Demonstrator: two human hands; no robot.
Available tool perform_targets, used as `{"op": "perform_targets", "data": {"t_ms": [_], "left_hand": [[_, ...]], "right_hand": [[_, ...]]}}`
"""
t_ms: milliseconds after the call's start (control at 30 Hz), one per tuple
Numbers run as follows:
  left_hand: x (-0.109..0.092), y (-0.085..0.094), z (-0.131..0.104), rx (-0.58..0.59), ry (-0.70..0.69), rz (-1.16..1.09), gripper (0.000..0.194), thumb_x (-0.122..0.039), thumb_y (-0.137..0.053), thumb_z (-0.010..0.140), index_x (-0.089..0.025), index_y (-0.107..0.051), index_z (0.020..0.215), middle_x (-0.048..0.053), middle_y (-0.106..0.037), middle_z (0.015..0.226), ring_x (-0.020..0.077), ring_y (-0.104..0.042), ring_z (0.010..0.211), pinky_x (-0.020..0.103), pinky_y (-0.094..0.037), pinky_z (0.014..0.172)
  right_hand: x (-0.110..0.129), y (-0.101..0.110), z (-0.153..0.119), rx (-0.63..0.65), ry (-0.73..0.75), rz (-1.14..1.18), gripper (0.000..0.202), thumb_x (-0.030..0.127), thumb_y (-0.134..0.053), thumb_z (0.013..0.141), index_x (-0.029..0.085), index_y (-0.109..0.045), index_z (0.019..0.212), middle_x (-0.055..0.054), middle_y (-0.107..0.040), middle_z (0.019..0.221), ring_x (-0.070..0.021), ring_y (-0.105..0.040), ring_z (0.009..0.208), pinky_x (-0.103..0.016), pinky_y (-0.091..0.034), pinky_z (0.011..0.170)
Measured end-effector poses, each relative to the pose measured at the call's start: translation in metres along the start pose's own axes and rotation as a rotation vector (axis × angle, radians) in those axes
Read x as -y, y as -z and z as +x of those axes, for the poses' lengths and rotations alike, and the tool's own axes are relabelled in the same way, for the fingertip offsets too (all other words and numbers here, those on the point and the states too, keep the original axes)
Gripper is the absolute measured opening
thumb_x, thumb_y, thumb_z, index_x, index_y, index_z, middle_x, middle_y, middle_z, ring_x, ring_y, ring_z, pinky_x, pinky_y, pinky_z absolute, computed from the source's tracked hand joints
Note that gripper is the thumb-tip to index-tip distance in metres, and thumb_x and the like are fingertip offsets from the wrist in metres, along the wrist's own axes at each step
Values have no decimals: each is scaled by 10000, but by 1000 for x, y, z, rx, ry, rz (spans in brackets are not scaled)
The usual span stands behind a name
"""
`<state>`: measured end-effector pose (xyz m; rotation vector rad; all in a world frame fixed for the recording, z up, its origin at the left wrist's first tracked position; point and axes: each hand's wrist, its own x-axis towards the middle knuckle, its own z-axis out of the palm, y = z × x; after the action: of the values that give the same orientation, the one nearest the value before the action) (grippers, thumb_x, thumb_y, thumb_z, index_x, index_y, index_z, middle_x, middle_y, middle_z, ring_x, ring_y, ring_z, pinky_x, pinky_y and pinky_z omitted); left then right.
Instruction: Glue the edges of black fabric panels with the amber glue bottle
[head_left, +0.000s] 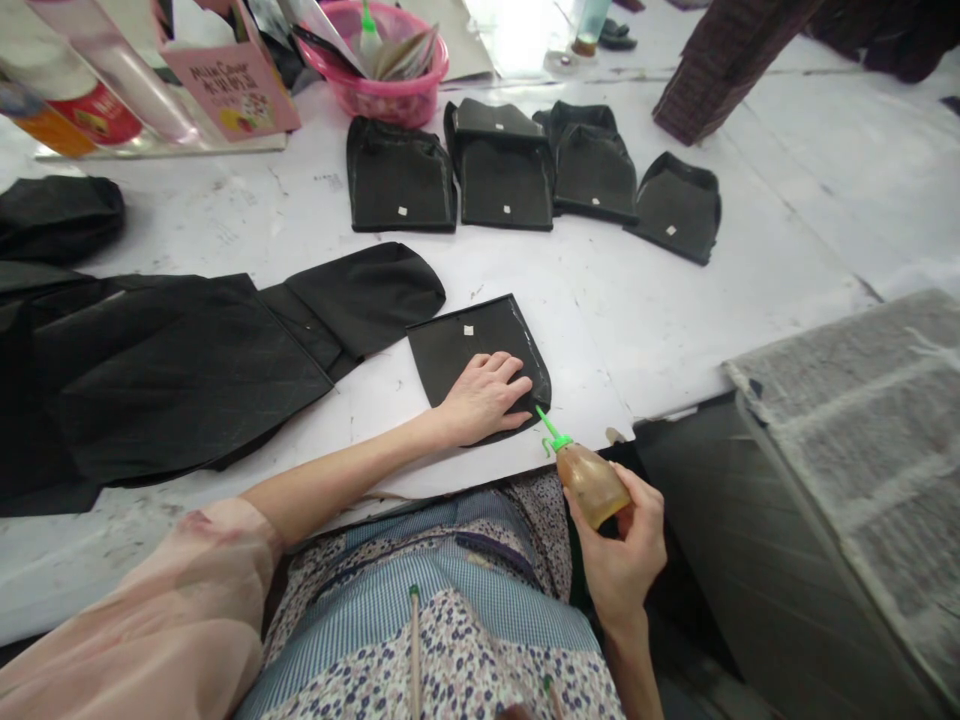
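Observation:
A black fabric piece point(450, 362) with a small white tag lies flat on the white table point(592, 330), a shiny line along its right edge. My left hand point(489, 398) rests on its lower part, palm down with the fingers spread. In my right hand point(626, 535) is a squeeze bottle point(592, 482) of brownish liquid, held at a tilt. The bottle's green nozzle points up and left, its tip at the lower right corner of the black piece. Whether the tip touches the fabric is too fine to tell.
Several tagged black pieces point(506, 180) lie in a row at the back. Black garment parts point(165, 370) cover the left. Behind stand a pink basket point(390, 98), a pink box point(236, 85) and a red-labelled jar point(97, 110). A grey cloth-covered surface point(862, 400) is at right.

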<state>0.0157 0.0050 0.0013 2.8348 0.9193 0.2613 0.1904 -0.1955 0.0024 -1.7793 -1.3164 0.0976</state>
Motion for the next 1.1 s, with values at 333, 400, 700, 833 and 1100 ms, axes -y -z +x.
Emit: {"op": "perform_targets", "data": {"t_ms": [333,400,700,833,1100], "left_hand": [[-1,-1,-1,-5,-3,10,381,-488,-609,952,-188,-653,1183,125,-590,1313,322,-498,1255,451,-391,998],[-1,-1,-1,-6,-4,10,383,-485,-612,950,-187,-652,1187,127,-589,1318,323,-499,1255,452,-390,1001],[-1,-4,-2,-25,-1,5,377,-478,-619,946,-189,-656,1187,129,-593,1317,323,-497,1259,451,-389,1008],[-1,-4,-2,-23,4,10,385,-479,-624,944,-187,-653,1193,127,-593,1319,324,-496,1265,454,-392,1009],[-1,-4,-3,-19,8,10,390,-475,-624,944,-189,-653,1209,133,-589,1336,324,-493,1273,454,-388,1017]], "right_hand": [[4,3,2,-43,8,-90,541,348,-843,822,185,-611,1282,-123,-673,1141,-266,-681,1032,-430,-601,896],[5,2,2,-40,12,-78,550,341,-845,821,190,-606,1292,-120,-674,1149,-267,-680,1040,-437,-598,909],[6,3,5,-48,-23,-83,549,376,-852,812,177,-626,1270,-119,-679,1124,-254,-680,1003,-371,-591,833],[5,4,1,-29,-66,-42,554,389,-849,811,186,-621,1273,-113,-672,1133,-250,-676,1006,-354,-587,808],[3,4,4,-34,-115,-38,548,414,-843,808,181,-623,1252,-116,-664,1128,-254,-680,1000,-361,-599,798]]}}
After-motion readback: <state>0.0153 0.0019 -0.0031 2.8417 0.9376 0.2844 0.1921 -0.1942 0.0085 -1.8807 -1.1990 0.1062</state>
